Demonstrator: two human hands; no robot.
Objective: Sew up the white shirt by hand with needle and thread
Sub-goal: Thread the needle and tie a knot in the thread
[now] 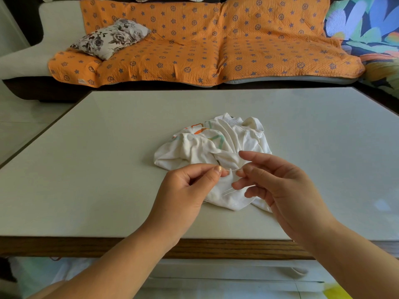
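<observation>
A crumpled white shirt (216,147) with orange and green print lies on the pale table (108,158). Just above its near part, my left hand (190,190) pinches a thin white thread (232,169) between thumb and forefinger. The thread runs right to my right hand (274,182), whose thumb and forefinger pinch its other end while the remaining fingers spread loosely. A second strand of the thread (226,192) hangs down across the shirt between the hands. The needle is too fine to make out.
The table has a wooden front edge (216,248) close to me. Beyond it stands a sofa with an orange patterned cover (205,46), a flowered cushion (110,38) at its left and a colourful blanket (367,29) at its right.
</observation>
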